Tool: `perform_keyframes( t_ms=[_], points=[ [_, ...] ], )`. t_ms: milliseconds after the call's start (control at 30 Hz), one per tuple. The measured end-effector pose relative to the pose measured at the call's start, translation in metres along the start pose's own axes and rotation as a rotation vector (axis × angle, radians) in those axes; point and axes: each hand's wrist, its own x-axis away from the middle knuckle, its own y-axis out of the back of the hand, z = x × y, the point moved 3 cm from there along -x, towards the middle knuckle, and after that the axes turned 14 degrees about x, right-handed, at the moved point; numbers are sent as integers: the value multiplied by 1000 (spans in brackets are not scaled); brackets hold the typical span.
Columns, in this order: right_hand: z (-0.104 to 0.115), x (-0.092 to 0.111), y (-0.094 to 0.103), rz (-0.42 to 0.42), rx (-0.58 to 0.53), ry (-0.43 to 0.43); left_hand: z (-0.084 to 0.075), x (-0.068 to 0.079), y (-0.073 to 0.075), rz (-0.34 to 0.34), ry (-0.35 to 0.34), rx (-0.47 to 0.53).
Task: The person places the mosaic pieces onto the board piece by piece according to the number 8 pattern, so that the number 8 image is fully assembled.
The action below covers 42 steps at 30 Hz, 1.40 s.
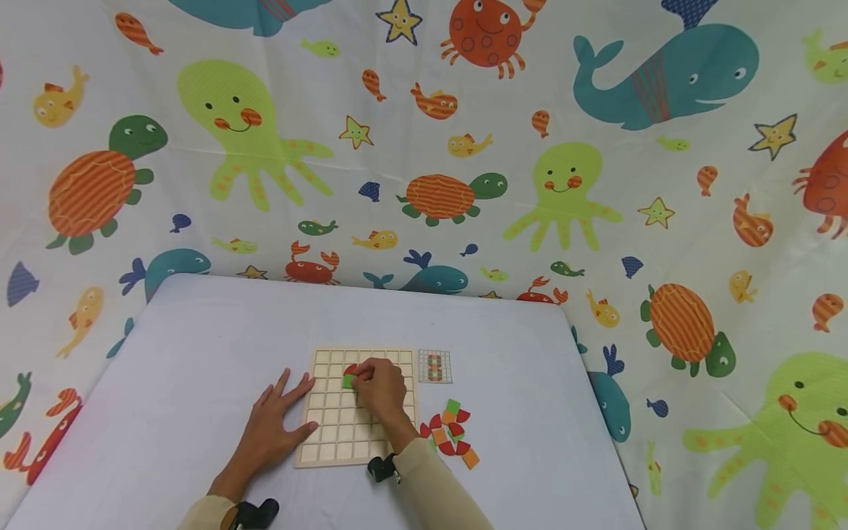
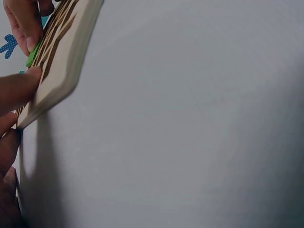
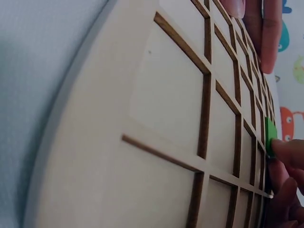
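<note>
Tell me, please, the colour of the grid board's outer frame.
Pale, light wood; the outer frame shows best in the right wrist view.

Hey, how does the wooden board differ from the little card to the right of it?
The wooden board is much larger than the card. The board has raised dividers, whereas the card looks flat. The card has printed colours along its middle, while the board is mostly pale wood. Both show a grid and lie on the white table.
</note>
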Motion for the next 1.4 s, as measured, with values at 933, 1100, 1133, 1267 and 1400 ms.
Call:
perform_keyframes(
  t_ms=[933, 1100, 1133, 1267, 1400],
  points=[
    [-58, 22, 54, 21, -165, 28, -2, 0, 0, 5, 16, -2],
    [-89, 31, 78, -45, -196, -72, -2, 0, 0, 5, 14, -3],
    [-94, 33, 82, -52, -198, -101, -2, 0, 0, 4, 12, -4],
    [-113, 41, 96, -96, -173, -199, -1, 0, -1, -2, 5, -3],
    [-130, 48, 104, -145, -110, -290, 0, -1, -2, -9, 2, -4]
  ],
)
